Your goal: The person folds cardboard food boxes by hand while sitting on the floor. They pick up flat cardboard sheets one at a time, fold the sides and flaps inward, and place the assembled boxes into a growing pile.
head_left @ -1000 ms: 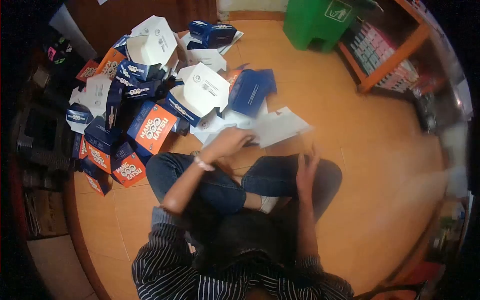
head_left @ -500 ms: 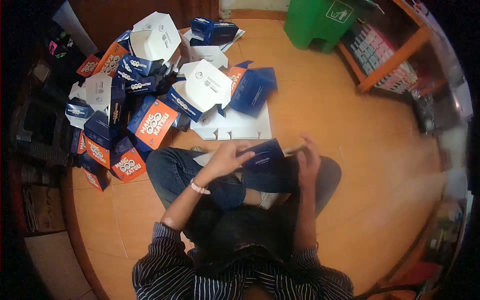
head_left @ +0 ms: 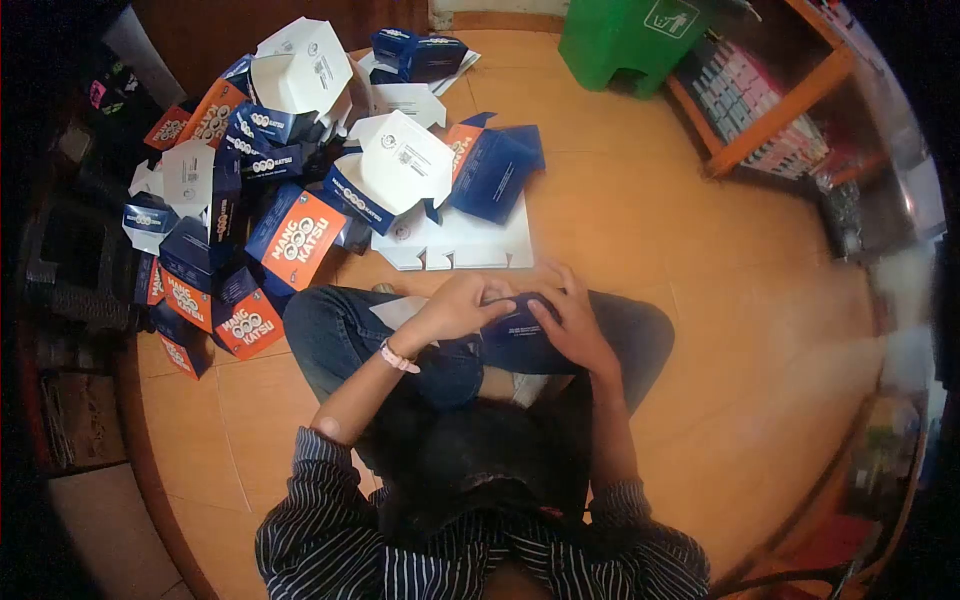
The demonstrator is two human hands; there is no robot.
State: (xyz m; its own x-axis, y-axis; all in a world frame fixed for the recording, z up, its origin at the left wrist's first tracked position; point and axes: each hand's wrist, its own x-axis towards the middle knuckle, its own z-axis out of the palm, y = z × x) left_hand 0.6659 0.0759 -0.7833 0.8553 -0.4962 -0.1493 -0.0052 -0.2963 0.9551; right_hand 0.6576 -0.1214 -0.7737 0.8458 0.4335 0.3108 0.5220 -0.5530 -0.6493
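Between my two hands, above my crossed legs, is a dark blue box (head_left: 515,328) with small white print on the side facing me. My left hand (head_left: 458,312) grips its left edge, thumb on the near face. Fingers of my right hand (head_left: 570,322) are wrapped over its upper right part, thumb on the print. A white flap (head_left: 400,312) sticks out to the left beneath my left wrist. Just beyond my hands, flat white cardboard (head_left: 470,240) lies on the floor.
A heap of folded blue, white and orange boxes (head_left: 300,240) covers the floor at the upper left. At the upper right stand a green bin (head_left: 625,45) and a wooden shelf (head_left: 780,115) with stacked packs. Dark furniture (head_left: 80,260) lines the left side.
My right hand has moved left and inward and now grips the box, where before it was raised at the right flap. The box is more covered by my fingers.
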